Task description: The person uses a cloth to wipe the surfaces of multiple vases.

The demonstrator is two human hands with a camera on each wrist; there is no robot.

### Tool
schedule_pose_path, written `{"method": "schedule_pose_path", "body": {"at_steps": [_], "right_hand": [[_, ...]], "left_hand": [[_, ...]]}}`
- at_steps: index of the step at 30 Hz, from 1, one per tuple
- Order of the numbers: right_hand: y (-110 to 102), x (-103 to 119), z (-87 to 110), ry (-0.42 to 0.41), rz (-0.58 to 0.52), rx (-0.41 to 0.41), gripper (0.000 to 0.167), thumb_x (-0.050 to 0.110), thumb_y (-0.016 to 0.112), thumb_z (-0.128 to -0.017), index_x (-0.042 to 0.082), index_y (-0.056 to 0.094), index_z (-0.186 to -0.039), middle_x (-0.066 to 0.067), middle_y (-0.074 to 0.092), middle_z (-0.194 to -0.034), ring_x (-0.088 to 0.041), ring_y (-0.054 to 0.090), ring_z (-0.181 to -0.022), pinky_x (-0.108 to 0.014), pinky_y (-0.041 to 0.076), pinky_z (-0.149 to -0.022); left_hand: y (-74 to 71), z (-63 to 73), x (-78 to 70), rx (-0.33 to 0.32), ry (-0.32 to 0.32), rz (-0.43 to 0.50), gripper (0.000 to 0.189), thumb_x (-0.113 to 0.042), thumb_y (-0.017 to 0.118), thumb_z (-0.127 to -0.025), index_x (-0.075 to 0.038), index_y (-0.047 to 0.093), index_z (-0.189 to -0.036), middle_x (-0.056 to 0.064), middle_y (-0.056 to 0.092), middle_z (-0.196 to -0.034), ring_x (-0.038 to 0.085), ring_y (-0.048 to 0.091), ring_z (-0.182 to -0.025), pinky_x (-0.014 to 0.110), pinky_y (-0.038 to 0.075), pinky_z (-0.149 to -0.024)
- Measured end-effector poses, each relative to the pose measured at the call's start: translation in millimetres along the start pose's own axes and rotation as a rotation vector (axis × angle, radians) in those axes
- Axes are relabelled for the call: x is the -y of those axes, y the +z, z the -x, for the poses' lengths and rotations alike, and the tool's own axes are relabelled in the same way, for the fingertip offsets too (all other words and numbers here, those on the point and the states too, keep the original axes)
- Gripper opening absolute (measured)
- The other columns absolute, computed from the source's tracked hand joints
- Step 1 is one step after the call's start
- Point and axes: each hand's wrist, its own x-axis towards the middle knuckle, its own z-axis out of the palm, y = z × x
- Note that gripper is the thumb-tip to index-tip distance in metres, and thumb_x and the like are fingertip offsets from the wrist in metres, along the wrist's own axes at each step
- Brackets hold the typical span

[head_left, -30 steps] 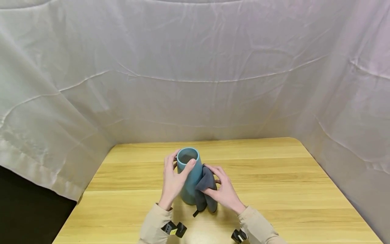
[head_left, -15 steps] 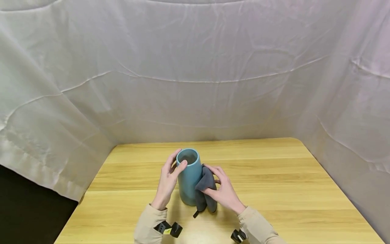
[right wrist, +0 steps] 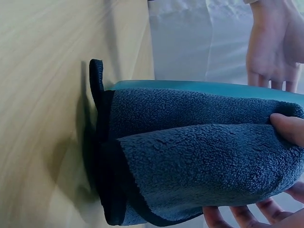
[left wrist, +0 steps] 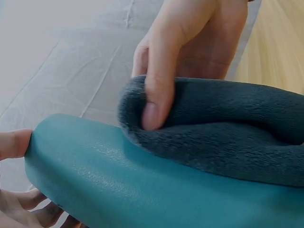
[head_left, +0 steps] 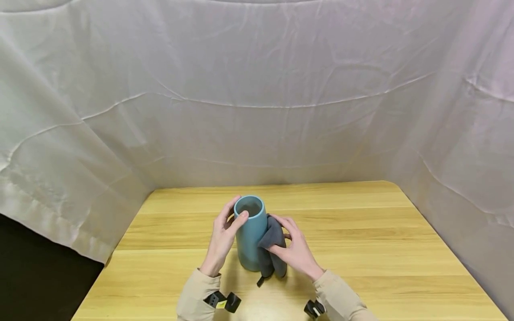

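Observation:
A tall blue vase (head_left: 250, 243) with an open top stands upright on the wooden table. My left hand (head_left: 221, 238) holds it near the rim, thumb at the front edge and fingers around the far left side. In my right hand (head_left: 295, 249), a folded dark grey towel (head_left: 274, 236) is pinched between thumb and fingers and lies against the vase's right side. The left wrist view shows the towel (left wrist: 213, 142) along the vase wall (left wrist: 118, 171), with the right thumb pressed into its fold. The towel's lower end, with a small black loop (right wrist: 96, 78), hangs close to the tabletop.
The wooden table (head_left: 361, 240) extends to both sides of the hands. Pale grey fabric (head_left: 257, 133) hangs behind it and along the sides. A dark area (head_left: 40, 276) shows beyond the table at the lower left. Each sleeved wrist carries a small black camera (head_left: 232, 302).
My left hand has shifted left, its thumb drawing back along the vase's rim. Vase and towel have moved very slightly right. My right hand keeps its grip on the towel.

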Motion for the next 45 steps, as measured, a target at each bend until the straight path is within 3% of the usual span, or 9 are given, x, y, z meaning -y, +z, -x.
{"method": "schedule_pose_path", "body": {"at_steps": [13, 20, 27, 33, 45], "right_hand": [[-9.8, 27.3, -21.6, -0.174, -0.005, -0.021, 0.071, 0.011, 0.083, -0.080, 0.018, 0.055, -0.145, -0.007, 0.061, -0.128, -0.020, 0.057, -0.120, -0.040, 0.056, -0.094], [-6.1, 17.2, -15.3, -0.140, 0.030, -0.015, 0.068, 0.013, 0.083, -0.080, 0.015, 0.057, -0.143, -0.009, 0.062, -0.127, -0.026, 0.058, -0.118, -0.044, 0.056, -0.089], [-1.4, 1.8, -7.6, -0.045, 0.036, 0.010, 0.068, 0.017, 0.084, -0.080, 0.015, 0.057, -0.142, -0.010, 0.060, -0.129, -0.032, 0.057, -0.121, -0.046, 0.053, -0.090], [-1.0, 1.4, -6.4, -0.025, 0.029, 0.010, 0.068, 0.016, 0.084, -0.080, 0.016, 0.057, -0.142, -0.010, 0.060, -0.130, -0.032, 0.057, -0.122, -0.047, 0.053, -0.091], [-8.9, 29.8, -21.9, -0.169, 0.030, -0.026, 0.069, 0.012, 0.084, -0.080, 0.014, 0.056, -0.143, -0.010, 0.062, -0.125, -0.025, 0.059, -0.116, -0.039, 0.055, -0.092]], "left_hand": [[-0.4, -0.8, 0.5, 0.006, -0.004, 0.003, 0.051, -0.018, 0.063, -0.098, -0.017, 0.049, -0.148, 0.013, 0.055, -0.144, 0.030, 0.054, -0.132, 0.041, 0.046, -0.108], [-0.2, -0.9, 0.0, 0.002, -0.006, 0.006, 0.051, -0.018, 0.063, -0.098, -0.017, 0.050, -0.147, 0.012, 0.055, -0.144, 0.029, 0.053, -0.132, 0.045, 0.044, -0.110], [-0.2, -0.4, 0.1, 0.005, -0.005, 0.003, 0.051, -0.019, 0.063, -0.098, -0.017, 0.049, -0.147, 0.012, 0.055, -0.145, 0.029, 0.053, -0.133, 0.047, 0.043, -0.111], [-0.2, 0.9, 0.6, 0.019, -0.011, 0.011, 0.052, -0.020, 0.062, -0.098, -0.017, 0.048, -0.149, 0.013, 0.054, -0.146, 0.032, 0.053, -0.134, 0.050, 0.043, -0.112], [-1.5, -0.1, 2.3, 0.020, -0.011, 0.013, 0.052, -0.021, 0.063, -0.099, -0.017, 0.048, -0.148, 0.012, 0.053, -0.147, 0.031, 0.051, -0.137, 0.050, 0.042, -0.113]]}}
